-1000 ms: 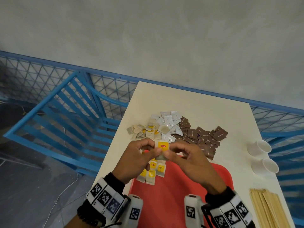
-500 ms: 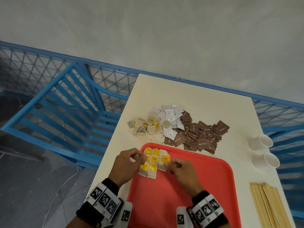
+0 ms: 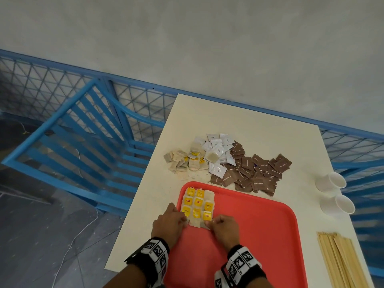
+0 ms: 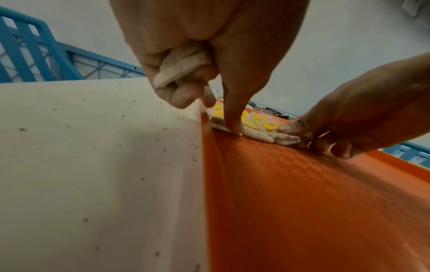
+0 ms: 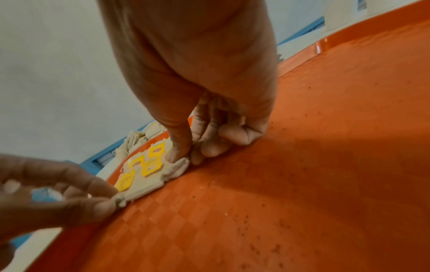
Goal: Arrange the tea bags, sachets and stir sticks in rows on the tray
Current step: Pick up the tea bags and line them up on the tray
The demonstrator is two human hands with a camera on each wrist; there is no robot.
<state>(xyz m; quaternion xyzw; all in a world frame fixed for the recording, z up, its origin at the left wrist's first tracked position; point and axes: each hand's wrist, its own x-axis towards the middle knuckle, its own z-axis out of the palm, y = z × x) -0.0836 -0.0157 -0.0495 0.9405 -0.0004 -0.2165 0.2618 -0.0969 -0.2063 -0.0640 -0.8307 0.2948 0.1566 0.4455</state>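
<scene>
Tea bags [image 3: 197, 205] lie in three short overlapping columns at the ten o'clock corner of a red tray [image 3: 259, 235] on a cream table [image 3: 239, 121]. Each is a small, soft paper pouch with a yellow tag on a thread, so it looks very light, limp and easy to tear or spill; dark specks on the table and tray suggest some leaf has already leaked. The left hand [image 3: 169, 222] presses one straight fingertip on the nearest bag of the left column, while its other fingers curl round a spare tea bag [image 4: 180, 69] tucked in the palm. The right hand [image 3: 223, 226] pinches the near corner of the bag at the foot of the right column between thumb and forefinger. A gentle pinch at a corner or edge seems the safest hold, sliding rather than lifting. More loose tea bags [image 3: 182, 161], white sachets [image 3: 218, 150] and brown sachets [image 3: 255, 173] are heaped on the table at twelve o'clock of the tray. Wooden stir sticks [image 3: 340, 260] lie bundled at four o'clock, with two paper cups [image 3: 334, 190] at two o'clock.
</scene>
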